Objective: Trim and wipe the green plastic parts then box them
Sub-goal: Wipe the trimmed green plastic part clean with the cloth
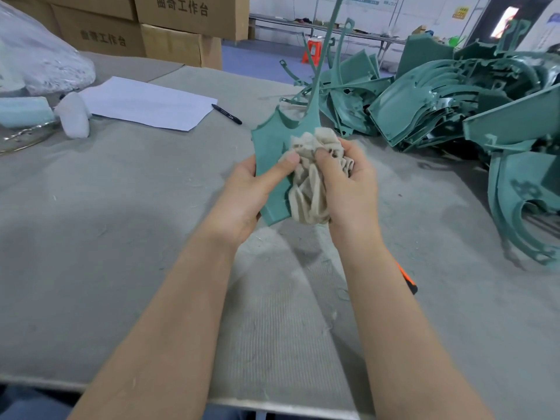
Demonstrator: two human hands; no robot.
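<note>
Close up, above the grey desk (121,207), the left hand (245,192) grips a flat green part (269,153) by its edge, thumb on the front. The right hand (348,183) has its fingers (353,156) curled tight round a crumpled beige cloth (306,189) that touches the part. Farther back, a pile of green parts (439,110) lies on the right, paper (145,101) and a black pen (226,114) on the left, and brown boxes (181,13) stand behind.

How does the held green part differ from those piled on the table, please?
The held part stands upright in the left hand; the piled parts lie tangled on the table. The right hand holds a cloth against the held part; the piled parts lie untouched. Both are green.
</note>
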